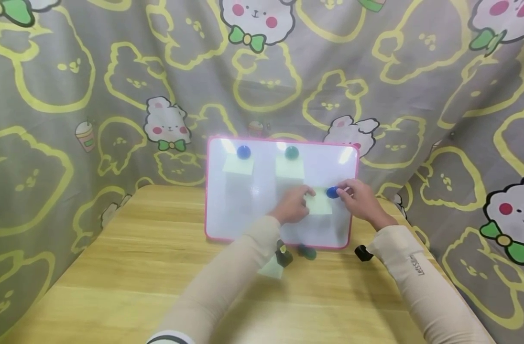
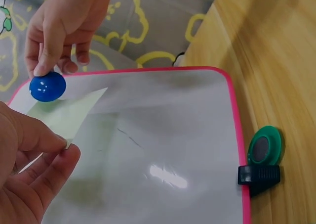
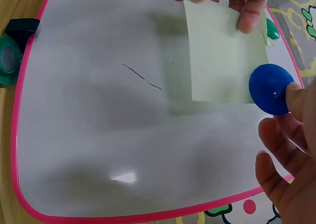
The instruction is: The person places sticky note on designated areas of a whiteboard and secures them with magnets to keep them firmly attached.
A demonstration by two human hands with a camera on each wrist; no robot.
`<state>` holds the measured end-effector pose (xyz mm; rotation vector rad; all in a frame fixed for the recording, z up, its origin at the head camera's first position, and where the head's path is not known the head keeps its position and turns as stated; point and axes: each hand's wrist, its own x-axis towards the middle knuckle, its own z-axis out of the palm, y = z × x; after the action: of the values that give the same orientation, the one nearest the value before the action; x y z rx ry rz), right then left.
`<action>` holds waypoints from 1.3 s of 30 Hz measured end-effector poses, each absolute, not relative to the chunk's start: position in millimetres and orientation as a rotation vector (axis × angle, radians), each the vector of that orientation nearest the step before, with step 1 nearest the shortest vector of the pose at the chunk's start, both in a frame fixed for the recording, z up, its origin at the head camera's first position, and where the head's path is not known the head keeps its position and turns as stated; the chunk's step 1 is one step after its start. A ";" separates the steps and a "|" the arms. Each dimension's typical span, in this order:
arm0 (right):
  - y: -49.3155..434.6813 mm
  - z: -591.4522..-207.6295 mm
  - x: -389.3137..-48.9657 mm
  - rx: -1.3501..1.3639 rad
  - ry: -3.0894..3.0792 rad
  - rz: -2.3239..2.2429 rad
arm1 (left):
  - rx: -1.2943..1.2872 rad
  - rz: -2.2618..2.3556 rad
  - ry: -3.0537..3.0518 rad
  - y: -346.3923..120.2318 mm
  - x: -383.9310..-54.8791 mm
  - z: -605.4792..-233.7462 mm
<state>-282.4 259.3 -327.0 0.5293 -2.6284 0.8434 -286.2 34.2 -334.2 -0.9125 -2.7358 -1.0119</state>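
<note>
My left hand (image 1: 292, 204) pinches a pale yellow-green paper note (image 1: 320, 205) between thumb and fingers at its edge. The note stands off the whiteboard (image 1: 245, 210) at a tilt and casts a shadow on it in the left wrist view. In my right hand (image 1: 360, 198), a round blue magnet (image 3: 270, 89) is held between thumb and fingers. The magnet overlaps a corner of the note in the right wrist view. The other right fingers hang loosely curved below it. The pink-framed board leans back at the far side of the table.
On the board's upper part, a blue magnet (image 1: 244, 152) and a green magnet (image 1: 292, 153) each sit over a paper note. Another green magnet (image 2: 265, 145) lies by a black clip (image 2: 259, 174) at the lower frame. A black piece (image 1: 364, 253) stands right on the wooden table (image 1: 158, 267).
</note>
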 end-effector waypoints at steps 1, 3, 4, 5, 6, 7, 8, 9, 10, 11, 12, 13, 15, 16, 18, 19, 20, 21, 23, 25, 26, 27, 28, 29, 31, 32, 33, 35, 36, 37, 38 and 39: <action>259.0 -326.7 -282.5 0.525 -2.626 0.847 | -0.906 -1.014 -2.742 35.2 -286.1 -333.2; 258.7 -326.0 -282.8 0.517 -2.624 0.855 | -0.888 -1.020 -2.759 37.0 -286.4 -331.5; 258.5 -325.4 -282.7 0.514 -2.623 0.861 | -0.885 -1.025 -2.762 37.8 -286.7 -330.6; 258.3 -324.5 -282.5 0.509 -2.626 0.864 | -0.885 -1.028 -2.763 38.7 -287.1 -329.7; 258.1 -323.4 -282.0 0.506 -2.625 0.869 | -0.886 -1.035 -2.762 39.5 -287.7 -328.9; 257.9 -322.1 -281.3 0.501 -2.627 0.875 | -0.888 -1.038 -2.763 40.2 -288.2 -328.2; 257.8 -320.8 -280.8 0.494 -2.632 0.883 | -0.887 -1.048 -2.762 40.9 -288.6 -327.4; 257.8 -319.4 -280.3 0.489 -2.636 0.893 | -0.890 -1.052 -2.760 41.5 -289.0 -326.7; 257.5 -318.0 -280.1 0.481 -2.643 0.901 | -0.889 -1.051 -2.760 42.1 -289.4 -326.0; 257.3 -316.7 -280.0 0.471 -2.650 0.908 | -0.888 -1.049 -2.761 42.8 -289.8 -325.4; 257.4 -315.7 -280.4 0.460 -2.657 0.915 | -0.882 -1.045 -2.764 43.3 -290.5 -325.2; 257.4 -315.0 -280.9 0.450 -2.664 0.920 | -0.881 -1.040 -2.765 43.9 -291.0 -324.9; 257.7 -314.1 -282.6 0.432 -2.673 0.928 | -0.878 -1.034 -2.766 45.2 -292.5 -324.8; 257.7 -313.8 -283.5 0.425 -2.675 0.926 | -0.875 -1.035 -2.766 45.8 -293.2 -324.9; 258.4 -313.7 -285.6 0.416 -2.673 0.922 | -0.877 -1.032 -2.759 47.3 -295.1 -325.3; 258.7 -313.7 -286.5 0.417 -2.670 0.924 | -0.881 -1.026 -2.755 48.1 -295.7 -325.3; 259.0 -313.7 -287.5 0.419 -2.666 0.924 | -0.882 -1.022 -2.750 48.8 -296.4 -325.3; 259.5 -313.8 -288.6 0.423 -2.661 0.923 | -0.884 -1.009 -2.747 49.6 -297.0 -325.2; 260.4 -313.8 -290.6 0.435 -2.652 0.924 | -0.881 -0.999 -2.746 51.1 -297.8 -324.2; 260.7 -313.6 -292.1 0.448 -2.641 0.928 | -0.870 -0.997 -2.752 52.3 -298.0 -322.5; 260.8 -313.4 -292.8 0.454 -2.635 0.924 | -0.866 -0.999 -2.755 52.9 -298.2 -321.7; 260.9 -313.2 -293.6 0.459 -2.627 0.921 | -0.859 -1.000 -2.760 53.6 -298.3 -320.8; 260.8 -313.0 -294.3 0.467 -2.618 0.918 | -0.850 -1.005 -2.765 54.1 -298.5 -320.0; 260.6 -312.6 -294.9 0.470 -2.611 0.915 | -0.846 -1.002 -2.768 54.8 -298.7 -319.4; 260.6 -311.7 -296.2 0.469 -2.599 0.912 | -0.845 -0.992 -2.767 56.3 -299.3 -318.7; 260.6 -311.2 -296.9 0.465 -2.597 0.909 | -0.847 -0.990 -2.764 57.1 -299.7 -318.6; 260.4 -310.6 -297.1 0.461 -2.596 0.909 | -0.845 -0.988 -2.761 58.0 -300.2 -318.7; 260.5 -309.0 -298.0 0.443 -2.602 0.908 | -0.832 -0.997 -2.755 60.2 -300.9 -319.0; 260.6 -308.2 -298.1 0.436 -2.605 0.905 | -0.823 -1.007 -2.753 61.4 -301.2 -319.3; 260.8 -307.5 -298.3 0.431 -2.608 0.903 | -0.817 -1.020 -2.750 62.6 -301.3 -319.3; 260.8 -306.4 -298.2 0.427 -2.611 0.906 | -0.810 -1.029 -2.747 63.9 -301.5 -319.4; 260.9 -305.4 -298.3 0.423 -2.613 0.909 | -0.798 -1.041 -2.747 65.1 -301.5 -319.4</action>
<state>-298.3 260.9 -305.4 0.4230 -2.6125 0.9089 -301.5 65.1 -319.4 -0.7983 -2.7472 -1.0412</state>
